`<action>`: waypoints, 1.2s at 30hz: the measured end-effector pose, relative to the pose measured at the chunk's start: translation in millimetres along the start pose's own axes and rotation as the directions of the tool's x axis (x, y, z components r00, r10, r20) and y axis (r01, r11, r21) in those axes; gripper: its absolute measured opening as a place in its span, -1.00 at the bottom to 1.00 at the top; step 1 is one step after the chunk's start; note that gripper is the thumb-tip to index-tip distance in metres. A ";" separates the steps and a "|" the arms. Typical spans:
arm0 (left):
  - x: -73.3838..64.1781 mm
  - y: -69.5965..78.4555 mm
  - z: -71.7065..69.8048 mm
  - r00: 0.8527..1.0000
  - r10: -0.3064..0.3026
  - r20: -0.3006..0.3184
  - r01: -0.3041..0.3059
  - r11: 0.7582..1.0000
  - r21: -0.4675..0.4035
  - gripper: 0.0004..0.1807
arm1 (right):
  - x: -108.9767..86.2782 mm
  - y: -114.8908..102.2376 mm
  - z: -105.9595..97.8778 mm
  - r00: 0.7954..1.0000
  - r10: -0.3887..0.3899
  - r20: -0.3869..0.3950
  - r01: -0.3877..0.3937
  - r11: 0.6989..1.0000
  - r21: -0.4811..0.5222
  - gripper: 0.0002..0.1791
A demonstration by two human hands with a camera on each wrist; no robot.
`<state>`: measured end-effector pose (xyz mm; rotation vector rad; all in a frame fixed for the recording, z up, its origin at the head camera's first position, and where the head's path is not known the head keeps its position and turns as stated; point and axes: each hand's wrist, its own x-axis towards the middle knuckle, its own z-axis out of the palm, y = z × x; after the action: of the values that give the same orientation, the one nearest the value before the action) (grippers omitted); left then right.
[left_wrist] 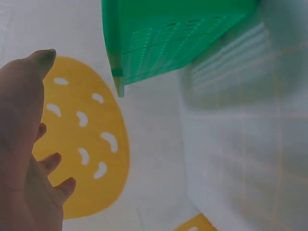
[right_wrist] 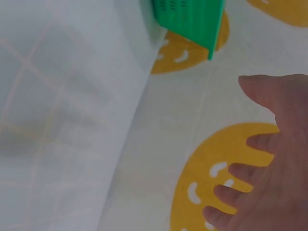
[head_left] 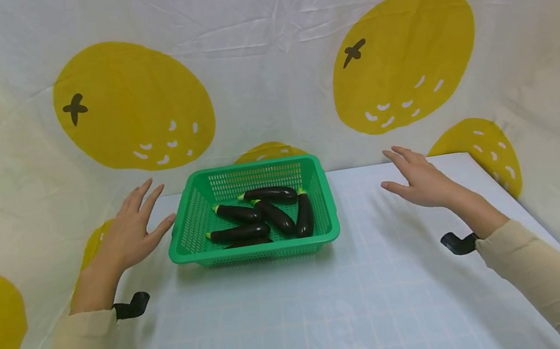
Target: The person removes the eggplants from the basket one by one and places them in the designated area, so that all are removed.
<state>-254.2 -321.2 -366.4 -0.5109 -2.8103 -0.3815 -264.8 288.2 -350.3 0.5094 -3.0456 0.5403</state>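
A green plastic basket with meshed sides stands toward the back of the table. Several dark eggplants with green stem ends lie in it, one half hidden behind the front rim. My left hand is held just left of the basket, fingers extended and thumb pointing at its rim, holding nothing. Well to the right of the basket, my right hand hovers over the table with fingers spread and nothing in it. Both wrist views show the basket's outer wall near the thumb side of each hand.
A pale table cover with a faint grid lies under the basket. Behind and at both sides hangs a white cloth printed with large yellow fruit. Each wrist carries a small black mount at the sleeve's cuff.
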 end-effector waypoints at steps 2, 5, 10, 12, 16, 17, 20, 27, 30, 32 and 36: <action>-1.1 1.5 0.5 1.000 -0.008 0.001 0.008 0.999 -0.034 -0.13 | 1.0 -3.0 1.7 1.000 -0.013 -0.005 0.013 1.000 0.013 -0.10; -3.6 3.5 1.7 1.000 -0.019 0.008 0.020 0.997 -0.070 -0.13 | 2.8 -8.9 3.6 1.000 -0.024 -0.007 0.025 0.999 0.035 -0.10; -6.9 8.1 5.0 0.999 -0.035 0.031 0.038 0.991 -0.127 -0.12 | 6.2 -17.7 6.8 0.999 -0.045 -0.006 0.045 0.996 0.077 -0.12; -7.1 10.3 6.2 0.999 -0.035 0.038 0.041 0.986 -0.162 -0.12 | 7.8 -20.1 8.2 0.999 -0.051 -0.007 0.052 0.994 0.091 -0.13; -7.6 12.9 7.9 0.998 -0.037 0.041 0.045 0.978 -0.203 -0.13 | 10.9 -25.5 11.4 0.998 -0.056 -0.012 0.057 0.993 0.107 -0.14; -8.0 13.3 8.2 0.998 -0.039 0.043 0.047 0.978 -0.202 -0.13 | 11.7 -26.5 12.6 0.998 -0.056 -0.013 0.057 0.993 0.108 -0.14; -9.6 14.1 9.0 0.998 -0.049 0.045 0.057 0.979 -0.198 -0.12 | 12.5 -31.0 15.6 0.998 -0.058 -0.015 0.059 0.991 0.119 -0.15; -14.1 15.8 13.9 0.994 -0.075 0.081 0.091 0.973 -0.211 -0.07 | 12.0 -41.8 21.7 0.997 -0.076 -0.004 0.076 0.987 0.145 -0.18; -16.1 16.2 17.1 0.994 -0.080 0.079 0.096 0.970 -0.221 -0.05 | 12.3 -45.8 24.2 0.996 -0.093 -0.003 0.092 0.985 0.148 -0.19; -17.1 16.8 18.3 0.993 -0.083 0.080 0.099 0.969 -0.227 -0.05 | 12.7 -48.2 26.0 0.994 -0.107 -0.006 0.106 0.982 0.153 -0.20; -18.3 17.6 20.4 0.993 -0.076 0.091 0.097 0.962 -0.256 -0.04 | 13.8 -53.2 28.9 0.990 -0.142 -0.016 0.143 0.975 0.168 -0.24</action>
<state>-235.2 -304.8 -387.1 -0.4653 -2.8821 -0.7729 -259.6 226.9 -358.9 0.7239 -2.9436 0.7948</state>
